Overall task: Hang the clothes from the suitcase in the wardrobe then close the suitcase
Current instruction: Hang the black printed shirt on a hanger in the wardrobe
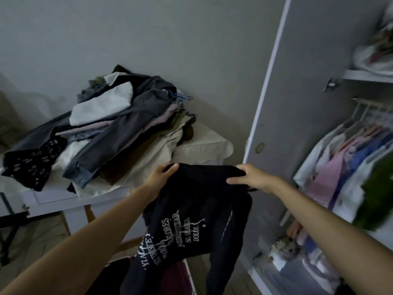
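Gripping limp black printed shirt (pixel 204 209): left hand (pixel 159 177), right hand (pixel 251 177).

A single head-worn camera is looking forward and down from the person's eye level, with both forearms reaching in from the lower corners. It is sitting close to the black shirt (pixel 200 205) at centre frame. The wide lens is taking in the clothes pile (pixel 102 128) at left and bending the wardrobe door (pixel 302 99) at right.
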